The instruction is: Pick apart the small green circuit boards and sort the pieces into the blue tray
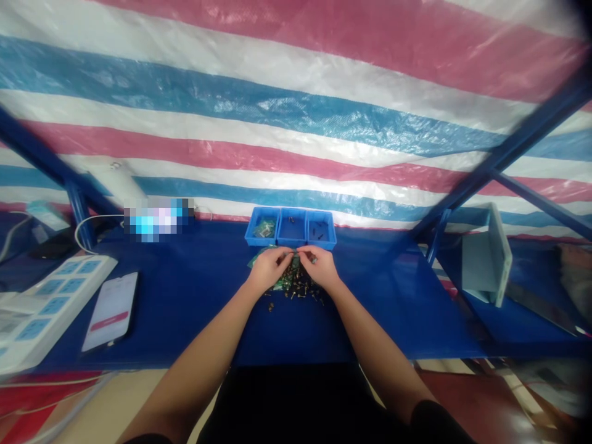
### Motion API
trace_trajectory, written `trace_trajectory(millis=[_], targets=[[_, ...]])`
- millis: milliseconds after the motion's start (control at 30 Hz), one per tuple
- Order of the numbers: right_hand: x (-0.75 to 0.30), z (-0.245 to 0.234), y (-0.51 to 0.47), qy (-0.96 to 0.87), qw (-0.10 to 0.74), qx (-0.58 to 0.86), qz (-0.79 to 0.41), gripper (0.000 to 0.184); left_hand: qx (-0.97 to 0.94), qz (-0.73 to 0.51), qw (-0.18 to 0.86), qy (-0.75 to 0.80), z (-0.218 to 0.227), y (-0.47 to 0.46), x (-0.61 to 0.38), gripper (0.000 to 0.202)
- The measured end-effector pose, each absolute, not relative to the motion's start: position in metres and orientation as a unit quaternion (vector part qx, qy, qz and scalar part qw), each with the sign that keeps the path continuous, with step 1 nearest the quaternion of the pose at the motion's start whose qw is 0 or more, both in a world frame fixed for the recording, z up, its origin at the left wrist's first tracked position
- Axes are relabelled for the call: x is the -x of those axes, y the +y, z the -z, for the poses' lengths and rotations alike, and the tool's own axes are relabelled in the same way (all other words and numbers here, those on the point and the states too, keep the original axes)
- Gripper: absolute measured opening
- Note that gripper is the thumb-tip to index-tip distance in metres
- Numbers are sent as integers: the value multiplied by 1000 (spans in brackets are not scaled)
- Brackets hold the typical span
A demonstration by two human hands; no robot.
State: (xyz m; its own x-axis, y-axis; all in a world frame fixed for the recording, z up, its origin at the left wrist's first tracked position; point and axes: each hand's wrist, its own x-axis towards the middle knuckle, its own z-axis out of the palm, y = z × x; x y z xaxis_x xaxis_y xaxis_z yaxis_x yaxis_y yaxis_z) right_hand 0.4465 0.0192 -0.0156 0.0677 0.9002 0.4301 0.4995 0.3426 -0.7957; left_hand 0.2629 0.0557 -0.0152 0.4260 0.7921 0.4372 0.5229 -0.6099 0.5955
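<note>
My left hand point(269, 269) and my right hand point(320, 266) meet over a pile of small brass-coloured and dark screw-like pieces point(300, 287) on the blue table. Thumb and fingers are pinched together on each hand, the fingertips almost touching. Whatever lies between them is too small to make out. Green bits point(279, 283) show among the pile, partly under my left hand. Just behind the hands stands a blue three-compartment tray point(292, 243). Its left compartment holds small green-and-clear packets point(265, 227). A few small dark pieces point(318, 232) lie in the right one, with a little in the middle one.
On the left lie a phone point(111, 311) with a lit screen and a white power strip point(60, 302). A blurred-out device point(157, 219) with a cable stands behind them. A grey panel-like object point(485, 259) stands at right, beyond a blue frame post point(437, 237). Striped sheeting point(296, 123) hangs behind.
</note>
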Motion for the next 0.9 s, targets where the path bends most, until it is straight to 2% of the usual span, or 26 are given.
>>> trace_trajectory(millis=[467, 900], targets=[[-448, 16, 20, -655, 467, 549, -224, 22, -820, -356, 179, 410, 17, 57, -263, 25], [-447, 19, 21, -658, 478, 537, -224, 22, -824, -339, 195, 410, 12, 54, -264, 27]])
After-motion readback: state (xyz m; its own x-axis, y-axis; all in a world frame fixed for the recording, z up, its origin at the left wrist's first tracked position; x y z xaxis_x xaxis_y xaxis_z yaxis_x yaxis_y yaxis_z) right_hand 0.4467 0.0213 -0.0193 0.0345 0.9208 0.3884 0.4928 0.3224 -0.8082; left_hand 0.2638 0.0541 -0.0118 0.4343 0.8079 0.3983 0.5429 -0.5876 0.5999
